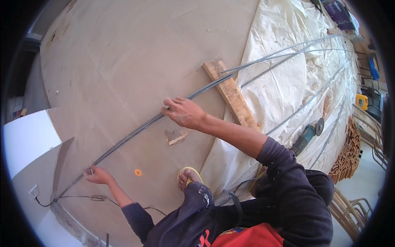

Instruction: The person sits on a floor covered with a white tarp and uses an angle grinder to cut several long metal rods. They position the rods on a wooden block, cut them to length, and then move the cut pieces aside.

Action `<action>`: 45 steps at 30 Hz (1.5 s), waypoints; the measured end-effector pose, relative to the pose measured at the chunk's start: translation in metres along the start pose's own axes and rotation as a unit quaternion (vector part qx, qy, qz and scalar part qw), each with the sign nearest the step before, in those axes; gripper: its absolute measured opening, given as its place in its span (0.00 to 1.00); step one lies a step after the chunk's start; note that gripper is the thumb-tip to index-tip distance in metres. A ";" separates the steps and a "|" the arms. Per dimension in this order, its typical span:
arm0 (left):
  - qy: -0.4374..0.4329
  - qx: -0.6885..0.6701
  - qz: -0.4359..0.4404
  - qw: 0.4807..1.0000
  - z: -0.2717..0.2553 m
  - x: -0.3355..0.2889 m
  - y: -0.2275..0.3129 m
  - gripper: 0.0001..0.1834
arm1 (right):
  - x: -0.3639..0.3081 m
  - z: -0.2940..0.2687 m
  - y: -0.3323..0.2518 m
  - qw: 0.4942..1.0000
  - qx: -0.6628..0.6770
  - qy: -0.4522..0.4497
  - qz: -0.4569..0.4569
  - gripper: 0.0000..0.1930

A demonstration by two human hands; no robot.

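A long bundle of thin, dark grey metal rods [135, 133] goes slantwise over the bare grey-brown floor [123, 70], from the floor's corner at the low white wall [31, 142] toward the far side of a wrinkled whitish sheet [279, 86]; the rods run close together between the two hands, and they spread apart over the sheet. The left hand [96, 175] is clamped on the bundle with bent fingers, near that wall corner; the right hand [184, 112] lies over the bundle farther along, its fingers curled and touching, but I cannot tell if they are closed tightly around it.

Under the rods, a rough light-brown wooden plank [235, 100] lies across the near edge of the sheet, one end on the floor; a green angle grinder with a round grey disc [306, 136] rests on the sheet, just beside the right sleeve; near the sheet's right edge stands a pile of small reddish-brown blocks [349, 152]. On the floor, a flat orange ring [138, 172] lies between the left hand and a foot in a yellow slipper [190, 177]; a pale wood scrap [177, 138] lies below the right hand.
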State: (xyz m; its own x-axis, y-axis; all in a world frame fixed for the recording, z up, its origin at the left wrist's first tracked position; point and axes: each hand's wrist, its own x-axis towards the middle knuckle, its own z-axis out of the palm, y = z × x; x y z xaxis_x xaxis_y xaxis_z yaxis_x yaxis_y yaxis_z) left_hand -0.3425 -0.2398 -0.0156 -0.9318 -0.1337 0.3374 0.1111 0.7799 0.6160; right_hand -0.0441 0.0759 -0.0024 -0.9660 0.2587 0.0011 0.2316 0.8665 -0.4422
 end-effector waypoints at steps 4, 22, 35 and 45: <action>-0.293 -0.048 0.303 0.905 -0.002 -0.097 0.110 0.28 | -0.009 -0.042 0.011 1.000 0.004 0.002 -0.003 0.19; -0.537 0.025 0.471 0.700 0.057 -0.195 0.221 0.15 | -0.198 -0.133 0.195 0.959 -0.204 0.077 0.183 0.25; -0.552 0.047 0.482 0.679 0.057 -0.191 0.232 0.13 | -0.196 -0.146 0.235 0.951 -0.295 0.012 0.094 0.14; -0.575 0.045 0.464 0.672 0.051 -0.191 0.236 0.12 | -0.254 -0.138 0.216 0.976 -0.209 -0.044 0.040 0.15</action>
State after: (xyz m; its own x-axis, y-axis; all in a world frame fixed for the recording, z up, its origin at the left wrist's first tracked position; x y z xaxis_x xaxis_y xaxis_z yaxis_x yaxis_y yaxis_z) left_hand -0.1564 0.0009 0.0288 -0.1323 0.9570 -0.2582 0.8565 0.2415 0.4562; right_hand 0.2674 0.2565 0.0252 -0.9448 0.3111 -0.1028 0.3159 0.9482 -0.0333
